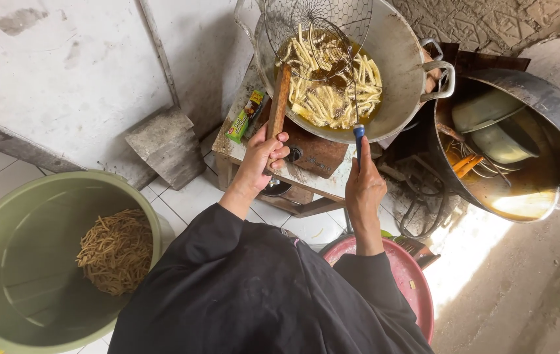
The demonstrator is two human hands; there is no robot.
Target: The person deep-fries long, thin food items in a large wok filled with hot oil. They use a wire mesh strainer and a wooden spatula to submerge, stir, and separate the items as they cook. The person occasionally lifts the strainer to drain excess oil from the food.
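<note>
My left hand (263,157) grips the wooden handle (279,101) of a wire skimmer (316,26) that leans over a big metal wok (401,59). My right hand (363,187) holds a thin metal utensil by its blue grip (359,136), its tip down among the food. Pale yellow strips (329,78) fry in oil inside the wok. The wok sits on a rusty stove (313,154) on a low wooden stand (247,154). Black sleeves cover both my arms.
A green tub (4,262) at the left holds fried brown strips (116,249). A red basin (411,275) lies under my right arm. A large dark pot (542,105) with bowls and oil stands at the right. A green packet (245,117) lies on the stand. A concrete block (165,147) leans by the wall.
</note>
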